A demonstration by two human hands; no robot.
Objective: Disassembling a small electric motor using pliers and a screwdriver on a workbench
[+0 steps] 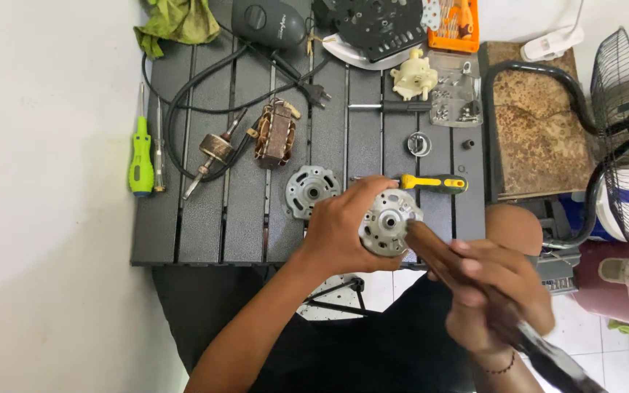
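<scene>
Left hand: fingers wrapped round a silver motor end cover at frame centre, gripping it by the rim, held at the near edge of the table.
Right hand: lower right of frame, closed in a fist round a dark brown wooden handle – blurred; the handle's tip touches the cover's right side.
Motor end cover: round cast metal w/ a centre hub and holes, face up toward the camera.
Second end cover: same sort, lying flat on the table just left of the left hand's fingers.
Yellow-black screwdriver: lies across the table just above the held cover, right of centre.
Stator: copper windings, upper centre-left; rotor w/ shaft beside it on the left, tilted.
Green screwdriver: far left edge of the table, upright in frame, w/ a thin clear-handled tester screwdriver next to it.
Black power cord: loops over the upper left of the table, plug near top centre.
Green rag: top left corner.
Cream plastic gear part: upper right of the table – beside it a clear bag of screws.
Orange tray: top, right of centre.
Fan guard: black wire, far right edge of frame.
</scene>
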